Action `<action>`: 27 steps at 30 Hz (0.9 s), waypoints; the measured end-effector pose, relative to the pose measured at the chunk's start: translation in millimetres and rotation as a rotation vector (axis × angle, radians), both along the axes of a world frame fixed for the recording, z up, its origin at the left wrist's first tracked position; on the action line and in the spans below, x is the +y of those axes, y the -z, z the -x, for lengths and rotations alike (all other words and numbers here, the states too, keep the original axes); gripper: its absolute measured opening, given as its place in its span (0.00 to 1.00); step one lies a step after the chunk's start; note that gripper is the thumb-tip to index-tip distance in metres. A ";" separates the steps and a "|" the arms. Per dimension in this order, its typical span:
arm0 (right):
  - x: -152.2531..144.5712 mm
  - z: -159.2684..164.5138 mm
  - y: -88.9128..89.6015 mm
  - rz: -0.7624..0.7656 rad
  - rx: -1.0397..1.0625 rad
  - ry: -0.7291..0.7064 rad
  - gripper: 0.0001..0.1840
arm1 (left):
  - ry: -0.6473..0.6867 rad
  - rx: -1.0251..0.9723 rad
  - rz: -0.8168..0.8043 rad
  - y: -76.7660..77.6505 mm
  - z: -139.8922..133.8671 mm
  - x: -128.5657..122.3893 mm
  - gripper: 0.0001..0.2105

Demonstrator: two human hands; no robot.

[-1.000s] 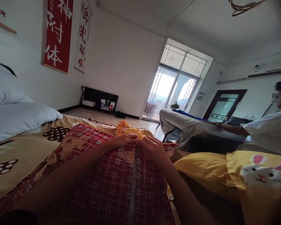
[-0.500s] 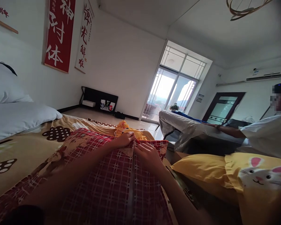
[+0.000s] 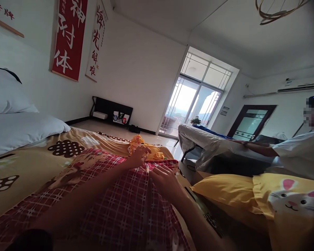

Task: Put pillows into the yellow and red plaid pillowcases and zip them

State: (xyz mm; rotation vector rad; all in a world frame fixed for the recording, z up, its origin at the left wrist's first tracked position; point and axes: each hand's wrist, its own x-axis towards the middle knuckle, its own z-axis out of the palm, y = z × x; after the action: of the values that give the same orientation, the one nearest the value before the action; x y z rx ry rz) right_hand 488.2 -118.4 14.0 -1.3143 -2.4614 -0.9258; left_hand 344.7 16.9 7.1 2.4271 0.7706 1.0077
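On the bed before us, we see the red plaid cover (image 3: 120, 205) spread over the patterned bedsheet (image 3: 36, 167), a zipper line running down its middle. Our left hand (image 3: 139, 155) pinches the cover's far edge at the top of that line, fingers curled. Our right hand (image 3: 164, 176) rests just beside it, fingers bent onto the cloth. A yellow rabbit pillow (image 3: 253, 198) lies to the right, and a white pillow (image 3: 21, 129) to the left.
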 end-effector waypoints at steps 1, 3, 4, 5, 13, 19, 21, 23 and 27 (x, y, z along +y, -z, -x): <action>2.5 -1.7 -0.2 0.004 0.007 0.012 0.09 | 0.063 0.034 -0.035 1.7 2.9 -6.1 0.15; 7.8 -4.7 0.6 0.023 0.034 0.017 0.10 | 0.219 0.140 -0.122 4.8 8.9 -16.6 0.16; 10.2 -5.9 1.8 0.033 0.050 0.014 0.11 | 0.279 0.196 -0.169 6.3 11.4 -20.0 0.15; 12.3 -6.9 3.3 0.038 0.064 0.011 0.11 | 0.311 0.242 -0.214 7.8 13.3 -21.7 0.14; 21.7 -12.7 18.4 0.048 0.077 0.015 0.09 | 0.177 0.377 -0.501 22.7 7.8 -2.0 0.09; 21.5 -12.3 35.8 0.074 0.041 0.027 0.07 | 0.099 0.439 -0.616 28.9 1.6 8.2 0.09; 16.6 -11.3 42.2 0.098 0.071 0.018 0.09 | 0.067 0.444 -0.616 30.5 0.7 11.7 0.09; 10.5 -11.5 48.7 0.125 0.123 -0.014 0.11 | 0.033 0.442 -0.607 32.6 -0.9 15.1 0.10; 2.2 -16.9 61.7 0.144 0.255 -0.109 0.12 | -0.017 0.435 -0.583 38.0 -6.5 15.4 0.12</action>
State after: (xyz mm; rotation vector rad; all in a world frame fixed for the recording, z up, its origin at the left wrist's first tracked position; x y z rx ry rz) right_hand 505.1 -116.2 -47.7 -1.2398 -2.4069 -0.5281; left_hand 351.2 32.3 -31.0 3.2177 0.6985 0.7927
